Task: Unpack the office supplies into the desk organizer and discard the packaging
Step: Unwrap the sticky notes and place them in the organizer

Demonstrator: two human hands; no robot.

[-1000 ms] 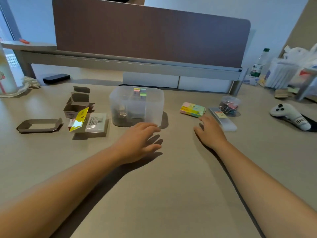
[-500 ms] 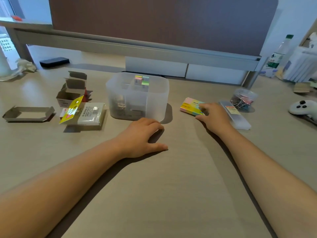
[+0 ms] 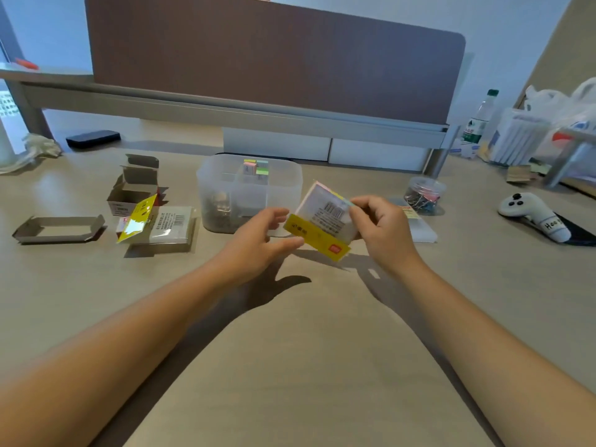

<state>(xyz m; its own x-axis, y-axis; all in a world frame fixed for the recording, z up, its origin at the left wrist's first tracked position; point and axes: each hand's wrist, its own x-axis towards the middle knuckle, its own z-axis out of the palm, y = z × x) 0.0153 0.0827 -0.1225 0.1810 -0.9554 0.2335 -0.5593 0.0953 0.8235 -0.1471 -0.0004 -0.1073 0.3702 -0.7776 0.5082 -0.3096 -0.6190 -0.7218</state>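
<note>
Sticky-note pack [image 3: 324,217] held tilted above the desk [image 3: 290,350], pinched at its upper right edge by the right hand [image 3: 382,229], left hand [image 3: 258,243] relaxed open with fingertips at its yellow lower-left corner, translucent organizer [image 3: 248,191] just behind.

A pale wood-grain surface [image 3: 306,366] carried a translucent organizer [image 3: 250,191] at centre. To its left lay an opened cardboard box [image 3: 134,190], a flattened cardboard tray [image 3: 59,228] and an emptied yellow-backed packet [image 3: 158,224]. To the right sat a tub of binder clips [image 3: 425,195], a flat clear case [image 3: 417,229] and a white controller [image 3: 532,216]. A dark case [image 3: 93,139] lay at far left.
</note>
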